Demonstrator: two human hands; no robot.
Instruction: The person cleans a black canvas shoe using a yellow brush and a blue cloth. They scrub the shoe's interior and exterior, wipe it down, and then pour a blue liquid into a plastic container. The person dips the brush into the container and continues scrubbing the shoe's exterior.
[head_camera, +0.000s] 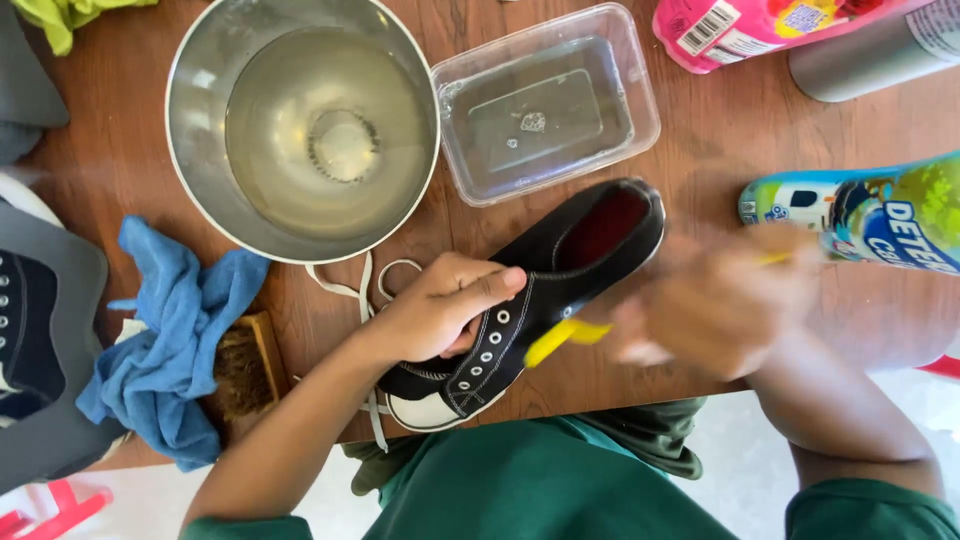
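Observation:
A black canvas shoe (545, 270) with a white toe cap and empty eyelets lies on its side on the brown wooden table (700, 150). My left hand (440, 305) grips it across the toe and eyelet part. Blurred by motion, my right hand (715, 305) sits just right of the shoe. It holds a yellow brush (565, 337) whose end touches the shoe's side. White laces (355, 285) lie loose behind my left hand.
A steel bowl (195, 160) of cloudy water and a clear plastic tub (645, 110) with water stand at the back. A blue cloth (170, 340) covers part of a wooden brush (245, 370) at left, next to another black shoe (25, 330). Bottles (860, 215) lie at right.

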